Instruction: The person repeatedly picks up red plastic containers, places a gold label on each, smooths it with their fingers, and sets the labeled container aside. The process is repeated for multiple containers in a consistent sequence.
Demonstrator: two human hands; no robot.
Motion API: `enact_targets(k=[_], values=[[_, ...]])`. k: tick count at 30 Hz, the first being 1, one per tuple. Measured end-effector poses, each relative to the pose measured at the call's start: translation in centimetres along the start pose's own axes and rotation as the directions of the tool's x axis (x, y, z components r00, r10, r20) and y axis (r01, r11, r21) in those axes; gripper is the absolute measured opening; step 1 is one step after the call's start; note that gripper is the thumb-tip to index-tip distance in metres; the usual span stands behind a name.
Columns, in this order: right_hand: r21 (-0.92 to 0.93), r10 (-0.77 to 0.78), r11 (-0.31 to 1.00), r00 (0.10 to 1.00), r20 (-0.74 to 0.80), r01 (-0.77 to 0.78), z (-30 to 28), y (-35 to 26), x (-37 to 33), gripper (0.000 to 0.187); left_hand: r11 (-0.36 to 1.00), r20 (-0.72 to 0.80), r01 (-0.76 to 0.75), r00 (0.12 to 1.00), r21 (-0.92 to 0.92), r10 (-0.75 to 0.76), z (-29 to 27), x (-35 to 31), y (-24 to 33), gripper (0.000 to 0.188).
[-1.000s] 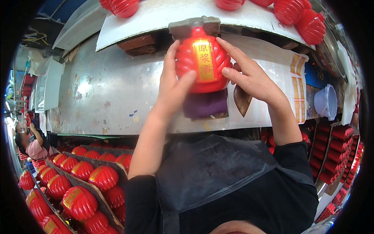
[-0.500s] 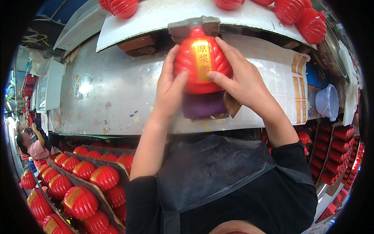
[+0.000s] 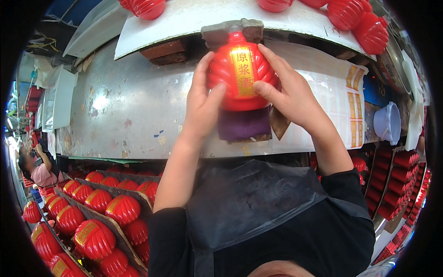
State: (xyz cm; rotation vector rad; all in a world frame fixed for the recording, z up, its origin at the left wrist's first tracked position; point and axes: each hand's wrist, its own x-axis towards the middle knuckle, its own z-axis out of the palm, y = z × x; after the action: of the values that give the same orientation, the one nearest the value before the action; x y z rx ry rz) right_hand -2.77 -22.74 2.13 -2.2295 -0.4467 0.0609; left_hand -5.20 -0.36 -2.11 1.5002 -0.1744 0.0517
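Observation:
A glossy red bottle (image 3: 224, 69) with swirling ribs and a short neck lies between my hands on the worktable. A gold label (image 3: 243, 74) with dark lettering runs lengthwise down its upper face. My left hand (image 3: 204, 99) cups its left side, fingers along the edge and thumb near the lower left. My right hand (image 3: 288, 92) grips the right side, its thumb pressed at the label's lower right edge. The neck rests against a grey block (image 3: 217, 34). Beneath the bottle's base is a purple cloth pad (image 3: 242, 124). The bottle's underside is hidden.
A white sheet of gold labels (image 3: 323, 92) lies to the right, beside a pale purple bucket (image 3: 386, 122). More red bottles (image 3: 346, 14) sit on a white board (image 3: 194, 23) at the far side. Racks of labelled red bottles (image 3: 94, 240) stand lower left. A person (image 3: 44, 171) works at far left.
My right thumb has shifted slightly right, baring more of the label's lower end. My left thumb has edged inward over the bottle. The bottle has stayed in nearly the same place.

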Motion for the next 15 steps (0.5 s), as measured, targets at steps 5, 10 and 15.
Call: enact_targets(k=[5,10,15], values=[[0.115,0.01,0.993,1.0,0.028,-0.013,-0.44,0.53,0.08,0.077,1.0,-0.031,-0.026,0.999,-0.001,0.026,0.19,0.36,-0.29,0.075],[-0.02,-0.035,0.999,0.999,-0.011,0.035,0.05,0.17,-0.31,0.08,0.986,-0.047,-0.068,0.996,0.151,0.076,0.62,0.58,-0.65,0.079],[-0.056,-0.045,0.997,0.999,-0.02,0.043,0.05,-0.14,-0.26,0.084,0.943,-0.008,-0.124,0.991,0.31,0.133,0.37,0.58,-0.68,0.08]])
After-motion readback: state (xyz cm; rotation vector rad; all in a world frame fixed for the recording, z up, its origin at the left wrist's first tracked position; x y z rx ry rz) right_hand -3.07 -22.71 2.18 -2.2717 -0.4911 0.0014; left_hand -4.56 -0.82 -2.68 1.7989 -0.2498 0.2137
